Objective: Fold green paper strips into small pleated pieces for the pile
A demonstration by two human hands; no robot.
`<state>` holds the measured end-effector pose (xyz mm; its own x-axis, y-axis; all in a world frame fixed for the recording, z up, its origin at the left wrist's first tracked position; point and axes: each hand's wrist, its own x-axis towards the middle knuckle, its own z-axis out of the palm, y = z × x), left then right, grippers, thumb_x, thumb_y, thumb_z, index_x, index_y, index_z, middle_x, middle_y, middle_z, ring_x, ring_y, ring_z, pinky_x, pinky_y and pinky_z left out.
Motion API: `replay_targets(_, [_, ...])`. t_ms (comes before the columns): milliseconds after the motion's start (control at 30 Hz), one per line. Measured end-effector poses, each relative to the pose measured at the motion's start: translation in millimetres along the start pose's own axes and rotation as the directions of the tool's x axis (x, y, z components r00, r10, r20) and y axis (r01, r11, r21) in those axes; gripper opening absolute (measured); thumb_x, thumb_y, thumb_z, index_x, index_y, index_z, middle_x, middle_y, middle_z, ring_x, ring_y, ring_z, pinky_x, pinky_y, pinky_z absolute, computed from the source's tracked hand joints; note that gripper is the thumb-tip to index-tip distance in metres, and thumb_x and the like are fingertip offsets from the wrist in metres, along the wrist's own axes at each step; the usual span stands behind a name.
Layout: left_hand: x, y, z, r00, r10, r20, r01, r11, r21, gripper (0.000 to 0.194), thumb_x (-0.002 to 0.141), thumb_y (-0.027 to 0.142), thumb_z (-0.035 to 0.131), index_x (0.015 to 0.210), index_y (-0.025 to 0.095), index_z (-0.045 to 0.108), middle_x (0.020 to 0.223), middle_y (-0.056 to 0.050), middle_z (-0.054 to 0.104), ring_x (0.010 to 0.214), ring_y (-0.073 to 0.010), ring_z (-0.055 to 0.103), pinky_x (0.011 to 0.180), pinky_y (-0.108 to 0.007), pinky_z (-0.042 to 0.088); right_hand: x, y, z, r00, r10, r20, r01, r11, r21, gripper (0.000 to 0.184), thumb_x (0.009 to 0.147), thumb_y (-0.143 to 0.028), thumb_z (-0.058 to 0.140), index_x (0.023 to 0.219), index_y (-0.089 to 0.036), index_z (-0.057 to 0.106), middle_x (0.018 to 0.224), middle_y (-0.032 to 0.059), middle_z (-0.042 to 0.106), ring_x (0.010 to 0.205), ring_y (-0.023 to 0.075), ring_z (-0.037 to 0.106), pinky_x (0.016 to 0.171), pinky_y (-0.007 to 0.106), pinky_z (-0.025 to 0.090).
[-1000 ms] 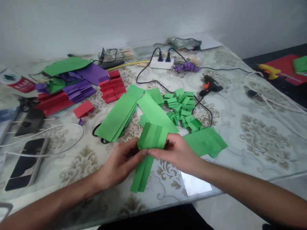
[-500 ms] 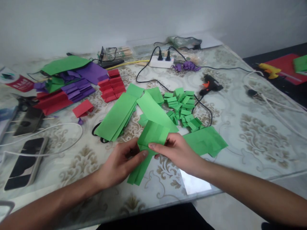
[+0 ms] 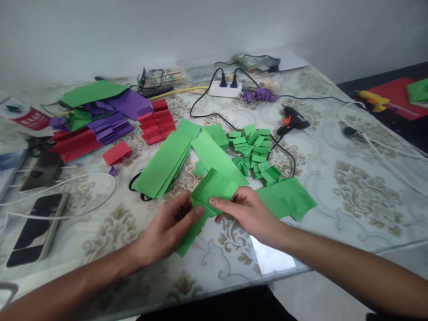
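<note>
Black clothing [image 3: 217, 307] is worn, both forearms [image 3: 344, 261] are bared, and the thumb [image 3: 227, 206] of the right hand [image 3: 252, 211] is marked by a small dark spot [image 3: 212, 200].

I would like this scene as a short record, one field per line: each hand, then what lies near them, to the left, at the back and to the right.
Left hand: thumb and fingers pinch the folded green paper near its left side
Right hand: grips the same paper at its right, thumb on top
Near hands: stack of green strips, pile of small folded green pieces
Left: phone, pleated red paper
Back: white power strip with two black plugs
Right: black glue gun; farther right, yellow glue gun
</note>
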<state>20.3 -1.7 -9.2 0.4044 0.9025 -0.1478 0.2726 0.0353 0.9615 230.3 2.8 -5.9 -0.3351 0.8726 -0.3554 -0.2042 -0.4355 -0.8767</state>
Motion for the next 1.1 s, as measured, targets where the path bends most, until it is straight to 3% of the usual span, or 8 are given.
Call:
replay_targets(133, [-1.9, -2.9, 0.0, 0.999, -0.051, 0.015, 0.05, 0.998, 0.031, 0.028, 0.102, 0.042, 0.057, 0.088, 0.019, 0.054, 0.076, 0.001, 0.053, 0.064, -0.0132, 0.049, 0.054, -0.024, 0.042, -0.6, 0.2, -0.4, 1.0, -0.009, 0.01, 0.009, 1.0, 0.003, 0.035, 0.075, -0.046, 0.09, 0.062, -0.018, 0.076, 0.057, 0.0008, 0.067, 0.056, 0.0128, 0.061, 0.058, 0.024, 0.054])
replay_targets(300, [-2.4, -4.8, -0.9, 1.0, -0.03, -0.002, 0.031, 0.994, 0.101, 0.03, 0.103, 0.041, 0.055, 0.083, 0.02, 0.049, 0.072, 0.003, 0.045, 0.061, -0.0117, 0.04, 0.051, -0.024, 0.035, -1.5, 0.1, -0.6, 1.0, -0.003, -0.007, 0.003, 1.0, 0.01, 0.036, 0.074, -0.05, 0.09, 0.068, -0.017, 0.078, 0.064, 0.0019, 0.071, 0.058, 0.013, 0.063, 0.057, 0.025, 0.052])
replay_targets(567, [-1.7, -4.1, 0.0, 1.0, -0.016, -0.021, 0.018, 0.994, 0.107, 0.03, 0.102, 0.042, 0.056, 0.083, 0.019, 0.053, 0.07, 0.003, 0.047, 0.059, -0.0119, 0.042, 0.05, -0.024, 0.034, 0.0, 3.5, -0.4, 0.998, 0.039, -0.048, -0.042, 0.998, -0.048, 0.039, 0.073, -0.051, 0.09, 0.068, -0.016, 0.076, 0.061, 0.0023, 0.071, 0.057, 0.0136, 0.065, 0.052, 0.023, 0.049])
replay_targets(900, [-1.5, -4.8, -0.9, 0.998, 0.041, -0.041, -0.036, 0.993, 0.111, 0.029, 0.1, 0.042, 0.063, 0.084, 0.019, 0.06, 0.069, 0.001, 0.054, 0.059, -0.0127, 0.047, 0.051, -0.024, 0.038, 0.8, 3.5, -0.2, 1.0, 0.022, -0.012, -0.022, 0.998, -0.063, 0.038, 0.073, -0.052, 0.089, 0.07, -0.016, 0.077, 0.066, 0.0029, 0.074, 0.061, 0.0146, 0.069, 0.06, 0.025, 0.054])
replay_targets(1100, [-0.9, -4.7, 0.0, 0.999, 0.04, -0.022, -0.036, 0.985, 0.167, 0.031, 0.102, 0.041, 0.057, 0.081, 0.019, 0.055, 0.068, 0.002, 0.048, 0.059, -0.0121, 0.042, 0.05, -0.024, 0.033, 0.8, 5.4, 0.1, 0.998, 0.037, 0.041, -0.034, 0.997, -0.067, 0.039, 0.071, -0.052, 0.091, 0.076, -0.016, 0.077, 0.068, 0.0029, 0.074, 0.065, 0.0157, 0.068, 0.064, 0.027, 0.055])
